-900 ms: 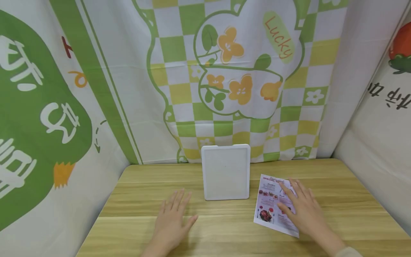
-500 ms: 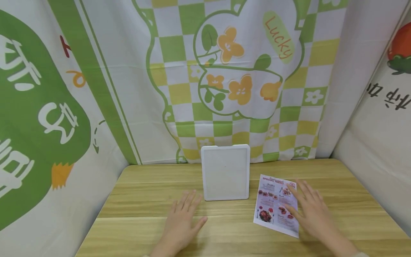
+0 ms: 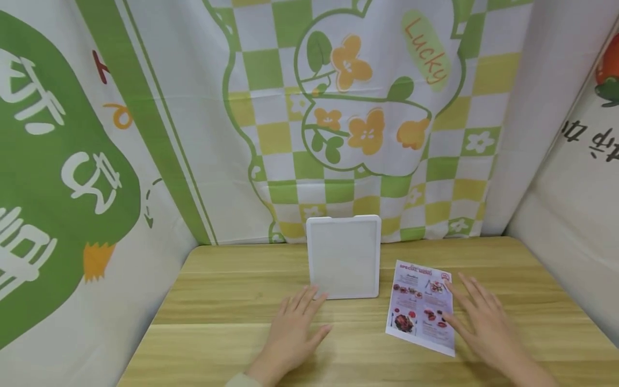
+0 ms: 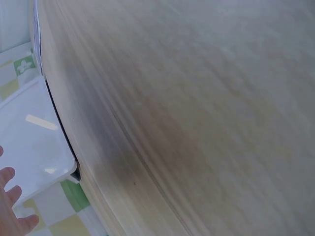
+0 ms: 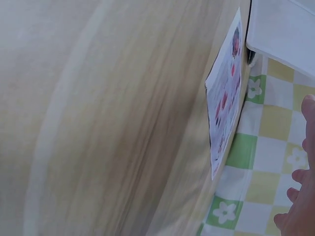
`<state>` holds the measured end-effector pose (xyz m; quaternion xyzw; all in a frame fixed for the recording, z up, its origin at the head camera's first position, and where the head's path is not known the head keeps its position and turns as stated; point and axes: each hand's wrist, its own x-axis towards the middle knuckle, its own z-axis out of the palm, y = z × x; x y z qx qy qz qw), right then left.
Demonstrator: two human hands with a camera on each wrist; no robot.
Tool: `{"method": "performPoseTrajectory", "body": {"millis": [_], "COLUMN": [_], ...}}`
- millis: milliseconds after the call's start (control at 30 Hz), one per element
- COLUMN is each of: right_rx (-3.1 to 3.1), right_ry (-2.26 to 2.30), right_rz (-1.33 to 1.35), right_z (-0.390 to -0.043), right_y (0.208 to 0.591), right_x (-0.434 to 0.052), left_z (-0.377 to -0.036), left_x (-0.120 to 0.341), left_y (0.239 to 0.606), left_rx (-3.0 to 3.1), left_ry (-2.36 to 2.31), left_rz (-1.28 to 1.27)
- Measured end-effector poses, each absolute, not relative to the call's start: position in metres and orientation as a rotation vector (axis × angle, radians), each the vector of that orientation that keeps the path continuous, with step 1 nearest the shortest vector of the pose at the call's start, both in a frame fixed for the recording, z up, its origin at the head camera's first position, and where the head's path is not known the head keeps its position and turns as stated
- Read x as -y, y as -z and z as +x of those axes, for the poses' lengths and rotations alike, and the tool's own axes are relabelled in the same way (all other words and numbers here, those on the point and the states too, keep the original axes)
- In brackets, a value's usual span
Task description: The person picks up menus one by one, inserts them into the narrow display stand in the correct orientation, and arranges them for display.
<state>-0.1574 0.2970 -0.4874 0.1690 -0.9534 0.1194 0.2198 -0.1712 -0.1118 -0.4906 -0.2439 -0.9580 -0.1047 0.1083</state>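
Note:
A white-framed rectangular panel [image 3: 344,258] stands upright at the back middle of the wooden table. My left hand [image 3: 295,330] hovers in front of it with fingers spread, and its fingertips overlap the panel's lower left corner in the head view. To the right of the panel a printed menu sheet [image 3: 422,306] lies flat, with red lettering and food pictures. Over its right edge is my right hand [image 3: 488,325], fingers extended and holding nothing. The right wrist view shows the menu [image 5: 226,98] lying on the table, with the fingers off to the right.
The wooden table [image 3: 232,285] has its back edge against a checked green, yellow and white curtain [image 3: 338,193]. Fabric walls with printed lettering [image 3: 96,177] enclose the left and right sides.
My left hand has moved right and forward, toward the panel's lower left corner. My right hand has shifted right, uncovering more of the menu. The panel and menu stay in place on the table.

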Motion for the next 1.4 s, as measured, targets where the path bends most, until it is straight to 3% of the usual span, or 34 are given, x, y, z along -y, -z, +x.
{"method": "performPoseTrajectory", "body": {"millis": [700,1400], "right_rx": [2.702,2.747], "right_ry": [-0.361,-0.573], "right_rz": [0.393,0.491], "right_z": [-0.138,-0.143], "right_y": [0.501,0.517], "right_x": [-0.314,-0.325], "left_z": [-0.201,-0.225], "left_x": [0.065,0.022], "left_y": [0.494,0.502], "left_rx": [2.757,2.785], "left_ry": [0.282,0.311], "left_rz": [-0.96,-1.301]}}
